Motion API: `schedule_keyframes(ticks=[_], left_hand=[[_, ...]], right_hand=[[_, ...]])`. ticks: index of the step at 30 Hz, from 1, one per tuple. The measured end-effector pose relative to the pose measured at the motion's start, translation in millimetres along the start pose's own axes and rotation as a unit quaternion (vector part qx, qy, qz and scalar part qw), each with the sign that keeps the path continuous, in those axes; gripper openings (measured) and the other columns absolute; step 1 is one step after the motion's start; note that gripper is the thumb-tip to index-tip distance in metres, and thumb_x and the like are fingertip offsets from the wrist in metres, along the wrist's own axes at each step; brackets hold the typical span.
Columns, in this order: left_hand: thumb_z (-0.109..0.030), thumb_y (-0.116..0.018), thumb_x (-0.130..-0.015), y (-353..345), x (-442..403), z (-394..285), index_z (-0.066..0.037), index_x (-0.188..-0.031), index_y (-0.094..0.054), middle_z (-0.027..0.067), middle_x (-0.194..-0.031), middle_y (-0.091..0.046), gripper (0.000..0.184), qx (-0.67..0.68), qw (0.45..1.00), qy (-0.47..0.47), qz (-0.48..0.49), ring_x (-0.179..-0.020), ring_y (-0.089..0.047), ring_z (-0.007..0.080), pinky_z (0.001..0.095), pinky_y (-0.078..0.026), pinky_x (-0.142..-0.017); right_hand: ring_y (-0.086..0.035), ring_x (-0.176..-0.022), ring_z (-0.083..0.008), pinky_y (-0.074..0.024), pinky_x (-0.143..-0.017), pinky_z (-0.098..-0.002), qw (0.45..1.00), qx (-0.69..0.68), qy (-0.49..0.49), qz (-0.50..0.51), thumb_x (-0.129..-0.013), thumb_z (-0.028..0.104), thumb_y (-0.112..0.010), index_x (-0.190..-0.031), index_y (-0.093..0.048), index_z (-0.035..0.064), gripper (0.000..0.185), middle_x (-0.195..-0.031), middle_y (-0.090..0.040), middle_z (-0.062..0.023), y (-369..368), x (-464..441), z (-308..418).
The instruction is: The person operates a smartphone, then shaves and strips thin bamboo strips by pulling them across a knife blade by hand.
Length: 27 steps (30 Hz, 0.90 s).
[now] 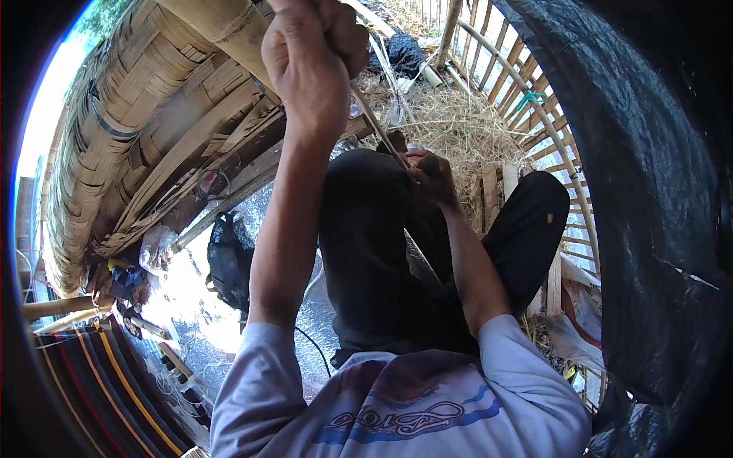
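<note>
Raised high at the top of the view, my left hand [314,65] is closed in a fist round a thin bamboo strip [372,116]. The strip slants down from it to my right hand [433,182], beside my bent knee. My right fingers are wrapped round a thick, round-ended handle [430,165], seemingly a knife's; its blade cannot be made out clearly. The strip passes at these fingers, and a pale length [421,258] shows lower down between my legs. Dark trousers [366,244] cover both bent knees.
Large woven bamboo panels [130,91] and a thick bamboo pole [229,34] stand on the left. Dry straw [458,114] lies ahead, by a slatted bamboo fence [527,84]. Black sheeting [649,191] hangs at right. A black bag [227,256] rests on shiny floor sheeting [202,305].
</note>
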<state>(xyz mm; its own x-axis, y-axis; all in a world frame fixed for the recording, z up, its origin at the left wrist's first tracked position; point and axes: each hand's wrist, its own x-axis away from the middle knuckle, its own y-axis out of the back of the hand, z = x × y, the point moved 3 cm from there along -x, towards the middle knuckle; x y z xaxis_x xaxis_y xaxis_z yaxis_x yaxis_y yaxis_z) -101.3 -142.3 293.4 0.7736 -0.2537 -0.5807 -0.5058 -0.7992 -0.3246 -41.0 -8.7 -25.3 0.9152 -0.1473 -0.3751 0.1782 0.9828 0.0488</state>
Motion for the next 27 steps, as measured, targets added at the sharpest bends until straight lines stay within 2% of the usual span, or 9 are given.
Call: schedule_keyframes(ticks=[1, 3, 7, 9, 14, 17, 24, 25, 27], left_hand=[[-0.057, -0.036, -0.09, -0.3, 4.1, -2.9, -0.015, -0.066, -0.025, -0.0048, -0.055, -0.015, 0.05, -0.033, 0.996, -0.008, -0.077, -0.046, -0.009, 0.0075, 0.0268, -0.008, -0.04], [-0.058, -0.036, -0.09, 8.9, 8.5, -4.8, -0.015, -0.066, -0.026, -0.0046, -0.054, -0.016, 0.05, -0.037, 0.997, -0.005, -0.073, -0.045, -0.011, 0.0076, 0.0264, -0.01, -0.039], [-0.061, -0.035, -0.088, 19.9, 18.7, -3.0, -0.015, -0.065, -0.026, -0.0049, -0.05, -0.017, 0.052, -0.031, 0.995, 0.019, -0.094, -0.042, -0.011, 0.0075, 0.0254, -0.009, -0.038], [-0.062, -0.035, -0.088, 23.4, 21.8, -4.5, -0.016, -0.064, -0.025, -0.0051, -0.048, -0.016, 0.053, -0.014, 0.993, 0.021, -0.113, -0.041, -0.009, 0.0074, 0.0255, -0.008, -0.037], [-0.06, -0.035, -0.089, 29.1, 28.4, -9.7, -0.015, -0.063, -0.024, -0.005, -0.05, -0.015, 0.053, -0.024, 0.988, 0.007, -0.155, -0.043, -0.009, 0.0074, 0.0261, -0.008, -0.038], [-0.058, -0.035, -0.09, 30.9, 33.6, -14.9, -0.015, -0.063, -0.024, -0.0048, -0.051, -0.015, 0.052, -0.047, 0.982, -0.002, -0.181, -0.044, -0.01, 0.0075, 0.0264, -0.009, -0.038], [-0.057, -0.035, -0.091, 37.9, 33.8, -15.3, -0.015, -0.062, -0.023, -0.0044, -0.052, -0.014, 0.052, -0.076, 0.979, -0.008, -0.187, -0.046, -0.01, 0.008, 0.0262, -0.009, -0.04], [-0.057, -0.035, -0.091, 36.6, 34.0, -14.5, -0.015, -0.062, -0.023, -0.0044, -0.052, -0.014, 0.052, -0.071, 0.98, -0.006, -0.185, -0.046, -0.01, 0.008, 0.0262, -0.009, -0.04], [-0.057, -0.036, -0.09, 37.0, 30.8, -14.6, -0.015, -0.062, -0.023, -0.0044, -0.053, -0.014, 0.053, -0.086, 0.978, -0.013, -0.19, -0.046, -0.01, 0.0083, 0.0264, -0.009, -0.041]], right_hand=[[-0.06, -0.065, -0.0113, -0.0483, -0.06, -0.0259, 1.0, -0.013, 0.016, -0.015, -0.075, 0.009, -0.067, -0.088, -0.064, 0.0027, 0.015, -0.068, -0.062, -0.0038, 6.9, 0.4, 0.8], [-0.057, -0.059, -0.0101, -0.0466, -0.057, -0.0247, 0.97, -0.094, -0.178, -0.135, -0.077, 0.008, -0.065, -0.085, -0.062, 0.0022, 0.01, -0.065, -0.058, -0.0027, 33.0, 5.2, 1.6], [-0.05, -0.051, -0.0083, -0.0419, -0.05, -0.0226, 0.935, -0.218, -0.133, -0.246, -0.08, 0.006, -0.061, -0.079, -0.056, 0.0031, 0.006, -0.06, -0.051, -0.0015, 51.3, -14.1, 42.4], [-0.045, -0.046, -0.0079, -0.0376, -0.045, -0.0224, 0.917, -0.3, -0.044, -0.259, -0.082, 0.004, -0.057, -0.076, -0.05, 0.0042, 0.01, -0.057, -0.047, -0.0009, 50.4, -25.2, 64.7], [-0.045, -0.049, -0.0096, -0.0391, -0.05, -0.025, 0.925, -0.262, -0.074, -0.266, -0.082, 0.004, -0.054, -0.08, -0.049, 0.0061, 0.006, -0.059, -0.045, -0.0006, 28.8, -6.2, 46.6], [-0.048, -0.044, -0.0074, -0.0395, -0.044, -0.0231, 0.97, 0.049, -0.035, -0.235, -0.08, 0.001, -0.057, -0.068, -0.053, 0.0043, 0.012, -0.052, -0.05, 0.0001, 10.9, 18.5, 2.3], [-0.048, -0.045, -0.0079, -0.0395, -0.045, -0.0224, 0.94, -0.177, -0.096, -0.275, -0.078, 0.003, -0.058, -0.069, -0.051, 0.004, 0.011, -0.053, -0.051, -0.0019, 15.6, 11.5, 21.1], [-0.048, -0.044, -0.0059, -0.0391, -0.043, -0.0203, 0.962, -0.068, -0.071, -0.255, -0.078, 0.003, -0.059, -0.066, -0.052, 0.0039, 0.014, -0.051, -0.049, 0.0009, 16.2, 19.5, 12.4], [-0.048, -0.044, -0.0064, -0.0391, -0.043, -0.0204, 0.952, -0.066, -0.062, -0.292, -0.078, 0.002, -0.059, -0.068, -0.052, 0.0035, 0.012, -0.051, -0.049, 0.0007, 27.1, 25.8, -4.0]])
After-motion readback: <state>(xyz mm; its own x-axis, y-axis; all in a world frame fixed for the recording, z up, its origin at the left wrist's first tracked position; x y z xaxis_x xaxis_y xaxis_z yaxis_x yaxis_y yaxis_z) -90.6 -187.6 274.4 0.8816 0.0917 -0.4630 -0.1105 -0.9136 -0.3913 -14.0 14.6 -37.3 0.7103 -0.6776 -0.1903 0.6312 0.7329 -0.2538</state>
